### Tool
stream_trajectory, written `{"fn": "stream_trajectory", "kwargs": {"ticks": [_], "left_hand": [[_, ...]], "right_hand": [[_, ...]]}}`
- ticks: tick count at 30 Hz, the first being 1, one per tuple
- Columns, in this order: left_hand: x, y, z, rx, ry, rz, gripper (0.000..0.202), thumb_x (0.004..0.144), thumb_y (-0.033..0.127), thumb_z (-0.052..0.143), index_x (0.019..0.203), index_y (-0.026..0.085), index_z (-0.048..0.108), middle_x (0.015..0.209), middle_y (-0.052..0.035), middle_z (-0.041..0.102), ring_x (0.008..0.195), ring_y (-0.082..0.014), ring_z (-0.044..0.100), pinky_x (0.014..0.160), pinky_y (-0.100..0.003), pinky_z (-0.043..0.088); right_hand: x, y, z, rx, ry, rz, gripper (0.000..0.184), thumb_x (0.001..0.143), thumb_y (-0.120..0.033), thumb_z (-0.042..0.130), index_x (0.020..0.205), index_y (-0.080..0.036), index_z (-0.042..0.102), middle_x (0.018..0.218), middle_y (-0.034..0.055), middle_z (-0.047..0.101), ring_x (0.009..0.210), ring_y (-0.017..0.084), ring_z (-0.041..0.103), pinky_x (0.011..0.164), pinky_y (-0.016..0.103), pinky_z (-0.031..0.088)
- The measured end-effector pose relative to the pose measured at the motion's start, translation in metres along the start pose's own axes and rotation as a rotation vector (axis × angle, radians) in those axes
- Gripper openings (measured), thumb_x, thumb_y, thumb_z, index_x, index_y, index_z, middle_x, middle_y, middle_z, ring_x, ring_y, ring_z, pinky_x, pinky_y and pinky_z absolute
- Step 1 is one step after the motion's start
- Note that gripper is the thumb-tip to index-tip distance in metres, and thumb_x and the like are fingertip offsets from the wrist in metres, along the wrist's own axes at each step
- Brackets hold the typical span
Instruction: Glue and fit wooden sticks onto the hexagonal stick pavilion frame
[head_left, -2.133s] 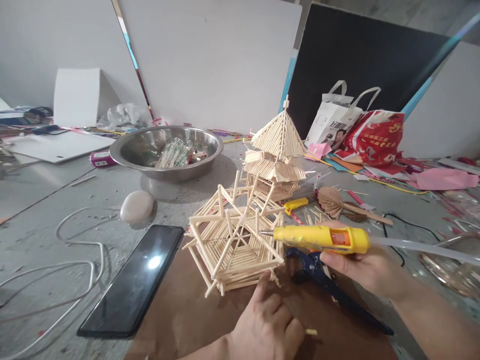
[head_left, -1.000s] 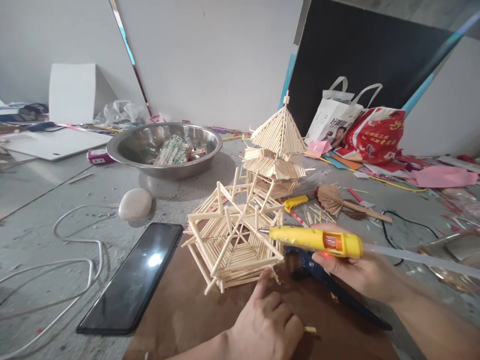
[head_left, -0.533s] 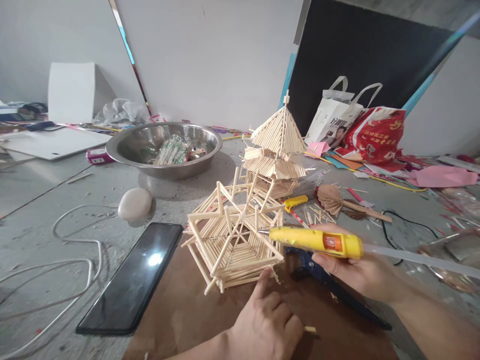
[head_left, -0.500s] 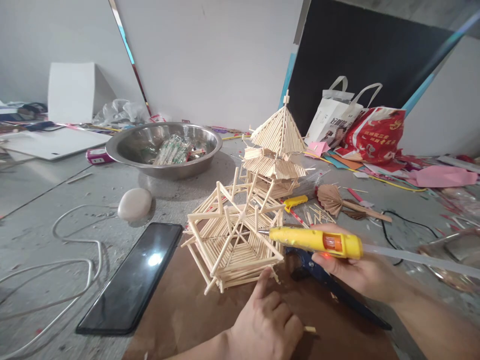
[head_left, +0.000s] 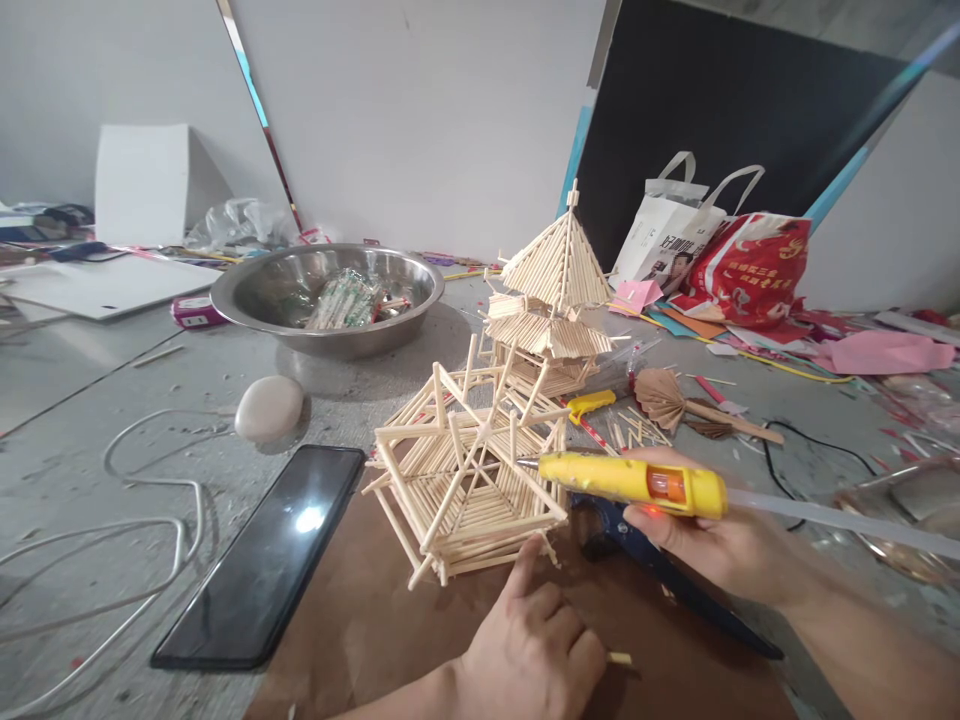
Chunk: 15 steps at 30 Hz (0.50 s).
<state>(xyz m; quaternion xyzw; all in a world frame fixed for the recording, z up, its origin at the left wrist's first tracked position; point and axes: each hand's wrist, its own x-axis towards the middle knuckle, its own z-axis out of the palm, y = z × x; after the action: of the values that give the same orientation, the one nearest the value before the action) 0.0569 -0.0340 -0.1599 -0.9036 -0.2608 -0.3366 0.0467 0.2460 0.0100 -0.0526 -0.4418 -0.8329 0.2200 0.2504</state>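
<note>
A six-sided frame of pale wooden sticks (head_left: 450, 540) stands on brown paper, its spokes meeting at a hub. My right hand (head_left: 720, 555) grips a yellow hot glue gun (head_left: 607, 478), with a whitish glue stick trailing from its back and a red light glowing below. The gun's nozzle points left, at or close to a short upright on the frame's right side. My left hand (head_left: 529, 640) rests in front, its index fingertip against the frame's near edge. Its other fingers are curled round a short wooden stick (head_left: 621, 658), of which only one end shows.
Behind the frame rises a tiered stick pagoda (head_left: 559, 270). Dark-blue handled cutters (head_left: 667, 580) lie under my right hand. To the left are a phone (head_left: 262, 560), a pale stone-like object (head_left: 270, 408), a white cable (head_left: 196, 510) and a steel basin (head_left: 330, 340). Bags (head_left: 750, 265) stand back right.
</note>
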Motion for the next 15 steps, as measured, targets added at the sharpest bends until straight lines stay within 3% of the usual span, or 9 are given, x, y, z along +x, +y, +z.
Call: {"fn": "stream_trajectory", "kwargs": {"ticks": [5,11,15], "left_hand": [[0.0013,-0.0008,-0.001,-0.003,0.001,0.01,0.023,0.078,0.011,0.045,0.057,0.018,0.045,0.048,0.005,0.048,0.05,-0.0096,0.044,0.103,-0.044,0.02],[0.0012,-0.0008,0.0008,0.006,-0.004,-0.002,0.022,0.078,0.011,0.048,0.057,0.018,0.044,0.049,0.0056,0.048,0.051,-0.0097,0.044,0.104,-0.044,0.017],[0.0016,-0.001,0.0005,-0.002,-0.009,0.008,0.021,0.077,0.01,0.047,0.058,0.018,0.045,0.049,0.0057,0.049,0.051,-0.0094,0.045,0.104,-0.045,0.017]], "right_hand": [[-0.0014,0.0,0.0001,-0.022,0.027,-0.01,0.023,0.082,-0.028,0.048,0.104,-0.024,0.051,0.092,0.0041,0.063,0.079,0.018,0.06,0.07,0.029,0.047],[0.0001,-0.0018,-0.0017,-0.035,-0.008,-0.012,0.017,0.084,-0.029,0.044,0.099,-0.023,0.05,0.068,0.0007,0.061,0.075,0.019,0.061,0.062,0.027,0.048],[0.0004,-0.0025,-0.0016,-0.047,0.0,-0.029,0.017,0.084,-0.03,0.044,0.098,-0.023,0.049,0.071,0.0009,0.061,0.073,0.018,0.061,0.061,0.027,0.048]]}}
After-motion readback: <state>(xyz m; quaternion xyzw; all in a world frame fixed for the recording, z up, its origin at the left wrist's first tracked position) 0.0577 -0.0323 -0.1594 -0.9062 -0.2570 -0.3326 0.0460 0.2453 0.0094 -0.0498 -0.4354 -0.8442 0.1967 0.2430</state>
